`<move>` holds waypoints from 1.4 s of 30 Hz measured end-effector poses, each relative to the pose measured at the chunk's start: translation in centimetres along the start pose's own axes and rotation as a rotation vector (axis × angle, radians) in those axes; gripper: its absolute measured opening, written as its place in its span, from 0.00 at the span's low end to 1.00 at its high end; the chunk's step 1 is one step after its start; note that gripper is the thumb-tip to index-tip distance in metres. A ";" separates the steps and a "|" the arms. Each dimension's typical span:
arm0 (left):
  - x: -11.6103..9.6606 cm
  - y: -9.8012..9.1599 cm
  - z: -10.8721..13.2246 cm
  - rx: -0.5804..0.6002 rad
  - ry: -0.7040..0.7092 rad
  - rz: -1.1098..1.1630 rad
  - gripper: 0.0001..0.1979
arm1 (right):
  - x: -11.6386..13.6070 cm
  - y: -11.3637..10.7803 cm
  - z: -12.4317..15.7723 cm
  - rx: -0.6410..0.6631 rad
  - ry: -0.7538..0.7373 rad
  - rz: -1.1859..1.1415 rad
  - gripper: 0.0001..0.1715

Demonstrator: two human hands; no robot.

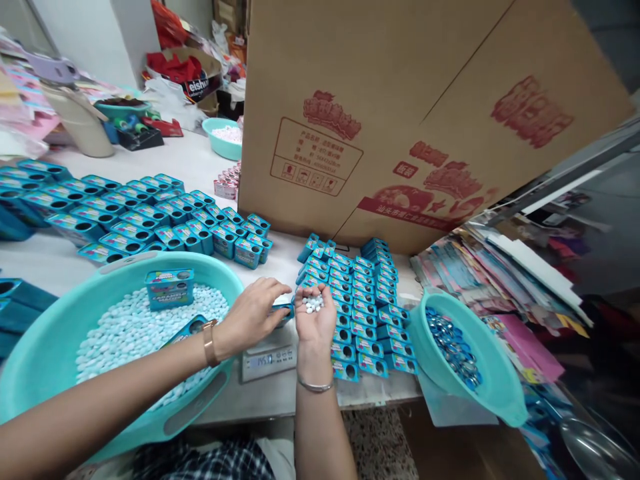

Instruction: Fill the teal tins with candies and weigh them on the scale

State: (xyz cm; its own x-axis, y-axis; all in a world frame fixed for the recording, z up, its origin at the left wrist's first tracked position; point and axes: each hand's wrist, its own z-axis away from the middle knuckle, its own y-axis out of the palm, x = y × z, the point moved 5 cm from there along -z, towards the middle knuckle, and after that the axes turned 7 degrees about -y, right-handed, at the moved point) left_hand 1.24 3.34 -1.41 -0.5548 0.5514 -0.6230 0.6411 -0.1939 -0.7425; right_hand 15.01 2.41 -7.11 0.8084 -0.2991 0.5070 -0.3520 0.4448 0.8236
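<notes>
Large cardboard box (400,113) far across the tabletop (200,160); teal basin (45,347) of white tablets near left. At centre, above the scale (269,360), left hand (253,317) pinching a small blue tin (283,311), long axis left-right, touching right hand (314,320), cupped open, palm up, holding tablets (314,304).

A white worktable (195,167) stands before a pale wall (90,33).

Right hand (314,319) cupping white candies (313,304), left hand (253,313) on blue tin (283,311) over scale (269,357)
</notes>
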 end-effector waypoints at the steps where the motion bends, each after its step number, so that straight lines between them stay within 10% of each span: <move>1: -0.4 0.0 -0.2 0.003 0.013 -0.002 0.14 | -0.1 0.0 0.0 0.002 0.005 0.010 0.08; 12: -2.8 2.1 -2.1 0.155 0.066 -0.029 0.12 | -0.8 0.1 0.3 -0.031 0.024 -0.024 0.07; 24: 2.3 2.5 -0.1 0.105 -0.066 0.007 0.24 | -0.7 0.4 0.8 -0.002 -0.135 0.150 0.10; 42: 2.6 4.2 0.3 0.200 -0.082 0.048 0.22 | -1.1 0.2 0.7 -0.033 -0.143 0.126 0.10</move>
State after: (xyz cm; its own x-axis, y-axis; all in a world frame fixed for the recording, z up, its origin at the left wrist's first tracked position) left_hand 2.37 3.73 -6.18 -0.5727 0.4718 -0.6704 0.5544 -0.3794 -0.7407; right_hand 13.75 2.21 -7.33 0.6829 -0.3548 0.6386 -0.4288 0.5130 0.7436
